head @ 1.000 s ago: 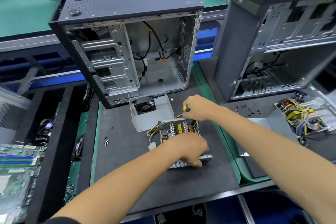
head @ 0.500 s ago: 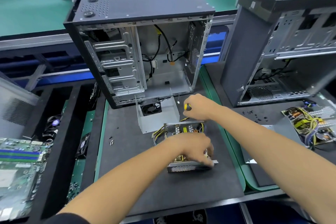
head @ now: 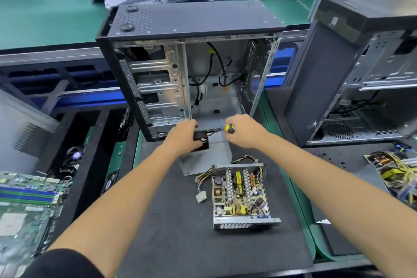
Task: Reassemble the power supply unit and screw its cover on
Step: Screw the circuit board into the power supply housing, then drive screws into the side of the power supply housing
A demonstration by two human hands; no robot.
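Two hands at far cover (head: 206, 156): left hand (head: 183, 136) grips its fan edge, right hand (head: 244, 133) grips screwdriver (head: 229, 128). Open power supply base (head: 240, 196) lies flat, long axis toward viewer, cables far end.

One head-worn wide-angle view looks forward and down, close over the counter (head: 180, 244), facing an open computer case (head: 191, 70).

A dark grey foam mat (head: 176, 232) covers the workbench, edged by a green strip (head: 300, 216). On it lie an open silver power supply base with exposed circuit board (head: 240, 196), a bent grey sheet-metal cover with a black fan (head: 209, 156), an upright black open computer case (head: 191, 67) and small black screws (head: 325, 156).
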